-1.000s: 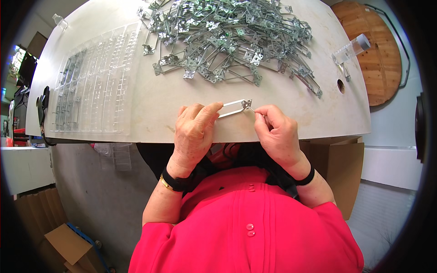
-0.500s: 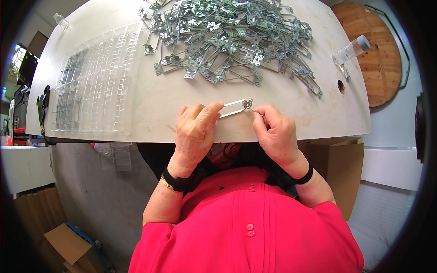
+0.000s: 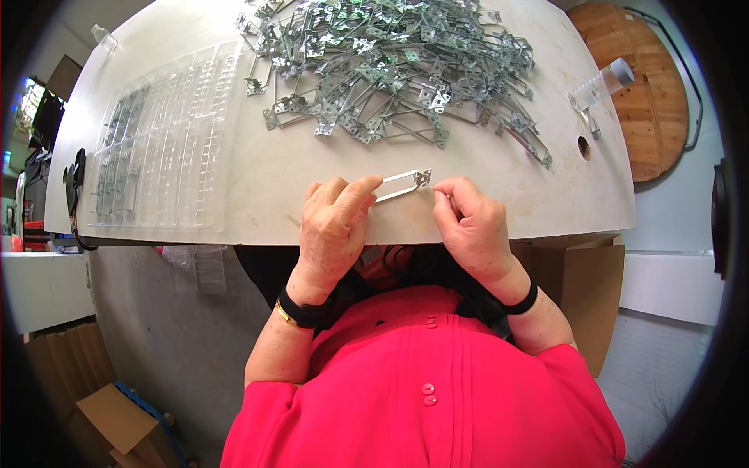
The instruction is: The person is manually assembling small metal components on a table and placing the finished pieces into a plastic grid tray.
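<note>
In the head view, a two-bar metal bracket (image 3: 422, 179) is in the person's left hand (image 3: 335, 218), near the middle of the front edge of the worktop (image 3: 538, 207); it looks light, because a few fingers seem enough to keep it there; the bars look stiff and should not bend with a gentle squeeze; the shiny metal may be a bit slippery, and the small plate at its end could have sharp corners; it does not look easy to break; the best place to hold it is probably across both bars, away from the plate.

The left thumb and fingers pinch the left end of the bracket, so that end is hidden; the two bars stick out to the right, side by side with a gap between them, and the plate with holes sits at their far end; the right hand (image 3: 476, 226) is just beside that plate, with its thumb and pointing finger pressed together (I cannot tell if a tiny thing is between them); a big pile of metal brackets (image 3: 390, 74) lies toward the back edge, well apart from both hands.
</note>
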`<state>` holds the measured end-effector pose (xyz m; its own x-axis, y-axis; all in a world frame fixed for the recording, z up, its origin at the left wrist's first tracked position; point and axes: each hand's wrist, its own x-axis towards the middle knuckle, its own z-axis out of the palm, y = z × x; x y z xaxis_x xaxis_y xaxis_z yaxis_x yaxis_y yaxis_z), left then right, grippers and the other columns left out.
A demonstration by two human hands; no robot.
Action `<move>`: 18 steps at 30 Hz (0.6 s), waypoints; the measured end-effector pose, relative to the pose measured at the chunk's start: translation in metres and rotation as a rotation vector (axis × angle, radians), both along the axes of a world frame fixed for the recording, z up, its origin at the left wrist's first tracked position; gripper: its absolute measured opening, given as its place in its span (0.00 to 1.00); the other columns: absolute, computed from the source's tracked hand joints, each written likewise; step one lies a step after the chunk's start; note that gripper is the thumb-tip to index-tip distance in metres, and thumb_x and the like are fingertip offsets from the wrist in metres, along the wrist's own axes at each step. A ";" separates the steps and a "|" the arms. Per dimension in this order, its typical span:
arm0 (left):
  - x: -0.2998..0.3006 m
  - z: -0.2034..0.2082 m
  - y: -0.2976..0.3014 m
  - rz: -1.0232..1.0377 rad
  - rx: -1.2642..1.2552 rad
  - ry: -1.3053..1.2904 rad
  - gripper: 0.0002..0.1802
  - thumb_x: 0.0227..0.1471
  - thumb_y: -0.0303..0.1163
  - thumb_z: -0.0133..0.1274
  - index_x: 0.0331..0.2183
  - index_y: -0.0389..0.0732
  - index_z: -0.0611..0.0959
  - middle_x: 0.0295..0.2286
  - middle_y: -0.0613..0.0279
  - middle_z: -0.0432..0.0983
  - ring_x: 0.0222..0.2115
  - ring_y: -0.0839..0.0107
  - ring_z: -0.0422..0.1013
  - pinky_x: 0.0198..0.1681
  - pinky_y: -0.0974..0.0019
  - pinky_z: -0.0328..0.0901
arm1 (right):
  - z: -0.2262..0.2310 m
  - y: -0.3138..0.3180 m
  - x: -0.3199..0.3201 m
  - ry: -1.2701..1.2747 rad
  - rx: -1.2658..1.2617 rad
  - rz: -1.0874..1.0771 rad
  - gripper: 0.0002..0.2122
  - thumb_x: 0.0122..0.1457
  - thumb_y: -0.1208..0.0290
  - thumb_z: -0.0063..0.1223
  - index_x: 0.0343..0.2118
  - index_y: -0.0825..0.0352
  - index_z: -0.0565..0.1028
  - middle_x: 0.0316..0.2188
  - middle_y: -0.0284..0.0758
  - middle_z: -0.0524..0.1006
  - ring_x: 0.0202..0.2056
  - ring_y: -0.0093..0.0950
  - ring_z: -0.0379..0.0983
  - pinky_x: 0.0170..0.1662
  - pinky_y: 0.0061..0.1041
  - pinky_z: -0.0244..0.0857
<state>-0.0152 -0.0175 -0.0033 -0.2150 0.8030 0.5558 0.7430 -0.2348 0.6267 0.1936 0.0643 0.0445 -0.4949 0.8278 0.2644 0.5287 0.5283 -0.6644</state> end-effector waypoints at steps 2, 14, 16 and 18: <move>0.000 0.000 0.000 0.006 -0.003 0.003 0.20 0.53 0.18 0.63 0.48 0.44 0.87 0.26 0.64 0.74 0.28 0.62 0.73 0.38 0.59 0.63 | 0.000 -0.001 0.000 0.000 -0.003 0.013 0.03 0.65 0.78 0.60 0.39 0.66 0.78 0.24 0.44 0.80 0.24 0.43 0.81 0.28 0.38 0.72; 0.000 0.000 0.001 -0.001 0.001 0.003 0.21 0.53 0.18 0.63 0.48 0.45 0.87 0.26 0.64 0.73 0.28 0.62 0.72 0.38 0.59 0.62 | -0.001 0.002 -0.001 0.002 0.029 -0.001 0.03 0.65 0.77 0.60 0.40 0.66 0.78 0.26 0.45 0.82 0.25 0.44 0.81 0.28 0.39 0.72; 0.000 -0.001 0.000 0.004 0.004 0.005 0.21 0.53 0.18 0.63 0.48 0.45 0.87 0.26 0.64 0.73 0.28 0.62 0.72 0.38 0.59 0.62 | -0.002 0.000 -0.001 -0.011 -0.004 0.013 0.03 0.65 0.76 0.60 0.40 0.66 0.78 0.26 0.45 0.81 0.25 0.44 0.81 0.28 0.39 0.72; 0.000 -0.001 0.000 0.003 0.004 0.006 0.21 0.53 0.18 0.63 0.49 0.45 0.87 0.26 0.64 0.73 0.28 0.62 0.72 0.38 0.59 0.62 | -0.001 0.001 0.000 -0.001 -0.001 0.003 0.03 0.65 0.76 0.60 0.40 0.66 0.78 0.25 0.44 0.81 0.25 0.44 0.81 0.28 0.38 0.72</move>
